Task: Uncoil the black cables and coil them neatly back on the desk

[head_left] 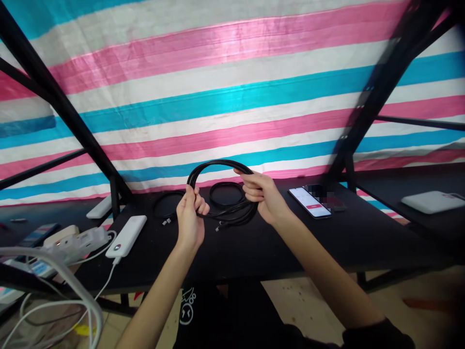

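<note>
One coiled black cable (218,162) is held above a black table (250,257), midway between scene left and right, left hand (191,211) and right hand (262,193) grasping opposite sides; light, even finger pressure should prevent kinks.

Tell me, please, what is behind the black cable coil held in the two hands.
Through the held coil, another black cable coil shows on the black table, with striped sheeting beyond. What the held coil, left hand and right hand cover cannot be seen.
</note>
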Available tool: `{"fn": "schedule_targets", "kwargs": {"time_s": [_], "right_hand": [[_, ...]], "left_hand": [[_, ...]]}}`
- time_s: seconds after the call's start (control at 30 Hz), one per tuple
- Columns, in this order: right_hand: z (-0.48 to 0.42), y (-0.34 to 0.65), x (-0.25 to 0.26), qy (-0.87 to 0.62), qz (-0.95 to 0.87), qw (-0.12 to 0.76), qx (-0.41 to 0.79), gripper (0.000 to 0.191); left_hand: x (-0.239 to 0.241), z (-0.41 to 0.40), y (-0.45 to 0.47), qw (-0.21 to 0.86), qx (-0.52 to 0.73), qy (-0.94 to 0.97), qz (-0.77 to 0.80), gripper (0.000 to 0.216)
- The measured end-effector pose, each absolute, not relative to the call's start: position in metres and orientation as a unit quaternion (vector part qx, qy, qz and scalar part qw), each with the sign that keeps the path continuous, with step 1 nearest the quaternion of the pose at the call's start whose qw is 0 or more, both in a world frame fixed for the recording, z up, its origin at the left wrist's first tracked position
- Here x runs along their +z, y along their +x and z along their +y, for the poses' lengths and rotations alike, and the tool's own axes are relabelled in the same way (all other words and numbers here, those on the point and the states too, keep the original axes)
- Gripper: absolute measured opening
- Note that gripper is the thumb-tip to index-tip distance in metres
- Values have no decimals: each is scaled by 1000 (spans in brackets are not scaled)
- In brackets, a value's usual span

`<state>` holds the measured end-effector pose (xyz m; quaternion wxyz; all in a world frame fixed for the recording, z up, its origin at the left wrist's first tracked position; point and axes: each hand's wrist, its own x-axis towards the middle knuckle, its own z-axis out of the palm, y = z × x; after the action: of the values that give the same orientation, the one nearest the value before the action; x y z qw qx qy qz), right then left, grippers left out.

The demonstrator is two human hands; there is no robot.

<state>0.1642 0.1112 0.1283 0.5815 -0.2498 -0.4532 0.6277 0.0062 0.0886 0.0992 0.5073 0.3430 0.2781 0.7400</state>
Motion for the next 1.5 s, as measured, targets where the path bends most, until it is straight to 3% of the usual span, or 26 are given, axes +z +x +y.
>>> {"fn": "schedule_targets", "kwargs": {"time_s": [0.1, 0.27, 0.33, 0.43, 0.5, 0.57, 0.67, 0.83, 0.97, 1.17, 1.5], "right_hand": [[107, 168, 133, -284, -447, 588, 611, 21], [103, 179, 140, -318, -461, 613, 558, 18], [103, 185, 142, -323, -472, 615, 543, 20], [105, 194, 142, -331, -499, 594, 537, 23], [107, 199, 141, -320, -511, 560, 569, 17], [110, 201, 137, -297, -515, 519, 614, 23], [112, 202, 131, -296, -527, 491, 627, 31], [111, 214, 130, -349, -554, 495, 571, 34], [117, 244, 138, -363, -600, 475, 532, 29], [134, 296, 145, -458, -679, 313, 482, 42], [126, 341, 148, -484, -614, 417, 463, 37]], "left_hand": [[101, 84, -4, 489, 660, 444, 357, 24], [95, 71, -25, 503, 466, 558, 467, 52], [92, 69, -33, 520, 440, 569, 461, 40], [97, 71, -46, 523, 489, 544, 437, 11], [105, 72, -56, 558, 535, 491, 403, 10], [113, 72, -66, 623, 550, 436, 347, 9], [121, 70, -79, 686, 540, 406, 270, 23], [122, 72, -103, 664, 585, 390, 254, 56], [118, 87, -127, 598, 658, 329, 318, 60], [106, 109, -146, 533, 706, 287, 367, 57], [118, 105, -133, 501, 728, 343, 318, 59]]}}
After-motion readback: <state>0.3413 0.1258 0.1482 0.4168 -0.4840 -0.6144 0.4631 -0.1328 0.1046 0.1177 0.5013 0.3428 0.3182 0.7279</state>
